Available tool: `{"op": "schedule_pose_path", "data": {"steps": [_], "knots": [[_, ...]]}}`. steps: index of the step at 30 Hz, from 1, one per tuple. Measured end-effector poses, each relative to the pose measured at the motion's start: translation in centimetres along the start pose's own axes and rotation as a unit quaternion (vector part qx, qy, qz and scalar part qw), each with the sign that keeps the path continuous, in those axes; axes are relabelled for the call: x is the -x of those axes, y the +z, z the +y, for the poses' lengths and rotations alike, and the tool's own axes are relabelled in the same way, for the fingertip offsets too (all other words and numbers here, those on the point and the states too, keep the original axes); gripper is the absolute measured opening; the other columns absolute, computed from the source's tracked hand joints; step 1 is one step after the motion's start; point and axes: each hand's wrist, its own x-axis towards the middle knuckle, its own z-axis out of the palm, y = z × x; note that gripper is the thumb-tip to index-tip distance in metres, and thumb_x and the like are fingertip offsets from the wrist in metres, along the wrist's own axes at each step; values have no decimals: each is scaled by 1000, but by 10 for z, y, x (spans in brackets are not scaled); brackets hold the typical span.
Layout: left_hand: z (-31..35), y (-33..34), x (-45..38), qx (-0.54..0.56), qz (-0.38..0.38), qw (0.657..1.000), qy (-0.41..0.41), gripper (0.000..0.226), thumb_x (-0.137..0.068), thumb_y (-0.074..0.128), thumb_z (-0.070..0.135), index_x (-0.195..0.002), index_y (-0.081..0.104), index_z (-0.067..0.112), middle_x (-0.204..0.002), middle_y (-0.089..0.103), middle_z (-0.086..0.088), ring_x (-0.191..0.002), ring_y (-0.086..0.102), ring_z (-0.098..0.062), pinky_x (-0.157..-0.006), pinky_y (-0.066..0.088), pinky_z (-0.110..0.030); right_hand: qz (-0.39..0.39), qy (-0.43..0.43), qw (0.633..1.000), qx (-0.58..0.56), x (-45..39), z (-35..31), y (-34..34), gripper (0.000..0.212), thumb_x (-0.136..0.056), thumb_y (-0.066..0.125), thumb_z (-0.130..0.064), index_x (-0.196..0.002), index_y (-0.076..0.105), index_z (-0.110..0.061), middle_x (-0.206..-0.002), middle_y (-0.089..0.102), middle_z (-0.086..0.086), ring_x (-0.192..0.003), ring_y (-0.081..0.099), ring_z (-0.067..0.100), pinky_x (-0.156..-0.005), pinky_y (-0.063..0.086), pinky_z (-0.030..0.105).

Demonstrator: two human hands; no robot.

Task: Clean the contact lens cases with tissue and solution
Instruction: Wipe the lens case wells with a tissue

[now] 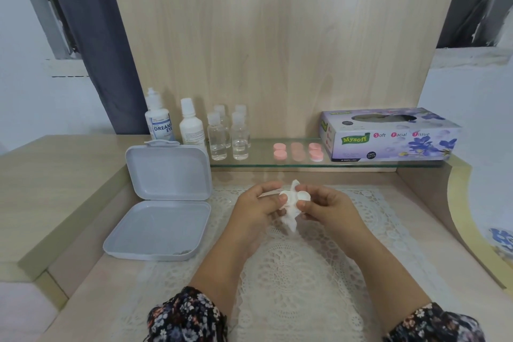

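Lens case (385, 196) small, light, stiff, likely slippery; right hand (330, 207) pinches rim, left hand (256, 207) grips soft tissue (290, 215).

The work surface is a light wood-grain desk (91, 266) with a raised side ledge (55, 175) on the left. A white lace mat (299, 272) covers the centre of the lower surface. An open grey hinged box (161, 228) rests at the mat's left edge, its lid upright. At the rear, a glass shelf (291, 164) carries two solution bottles (191, 125), four small clear bottles (238, 136), three pink lens cases (297, 151) and a tissue box (388, 136).
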Motion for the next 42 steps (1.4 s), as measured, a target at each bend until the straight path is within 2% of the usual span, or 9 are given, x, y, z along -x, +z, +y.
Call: {"op": "schedule_pose_path", "data": {"steps": [10,15,23,26,29,33,36,39,42], "knots": [[0,-4,-3,32,35,998,-28,25,-76,73,0,-99,65,2,-89,71,-16,-70,64,-25,-48,51,-27,1,-40,999,14,-1,1,1,27,-82,66,7,-101,71,-11,-94,74,9,-77,69,11,-69,56,20],[1,-7,-4,13,-8,999,-30,28,-80,65,-12,-106,68,-1,-96,73,-15,-82,70,-24,-68,58,-29,8,-44,999,-16,-4,3,-4,22,-85,66,3,-102,71,-10,-100,74,8,-92,71,23,-84,57,32],[0,-12,-10,-42,129,991,16,12,-89,62,5,-93,70,13,-97,73,-11,-83,66,-24,-66,53,-35,56,-40,998,3,-5,4,-7,24,-81,70,4,-99,70,-12,-90,75,7,-76,71,13,-68,55,18],[1,-5,-5,-118,117,983,79,5,-88,66,11,-85,68,15,-94,71,-10,-82,64,-19,-71,51,-30,56,-37,998,15,-6,4,-5,26,-78,72,6,-100,71,-8,-87,75,7,-73,70,10,-66,55,17],[-7,4,0,-250,81,955,134,11,-87,68,13,-81,68,22,-94,67,4,-84,61,-9,-68,45,-13,46,-36,998,17,-4,3,-4,29,-76,72,9,-103,71,-3,-90,74,10,-73,70,9,-63,52,14],[-17,5,0,-424,41,877,221,18,-95,59,23,-106,72,18,-96,55,12,-92,57,-6,-80,42,-14,53,-34,998,17,-2,3,-3,30,-73,76,7,-100,73,-5,-91,75,6,-77,71,9,-65,52,14],[-15,5,0,-415,14,888,200,21,-94,60,24,-111,70,19,-95,52,10,-88,56,-8,-69,49,-17,61,-38,997,11,-2,4,-4,31,-73,76,6,-102,73,-6,-86,76,5,-81,72,15,-69,55,18],[-11,4,-1,-383,24,905,185,12,-91,63,16,-96,71,23,-91,51,11,-83,53,-3,-64,41,-8,60,-42,997,3,-1,3,-3,29,-73,76,7,-98,73,-9,-83,76,5,-76,72,12,-65,54,16],[-8,3,-4,-340,27,930,139,14,-93,59,16,-86,67,26,-94,58,4,-83,55,-9,-65,45,-19,56,-42,997,7,-1,2,-1,30,-73,76,8,-98,73,-8,-86,75,7,-76,71,13,-65,53,15]]}}
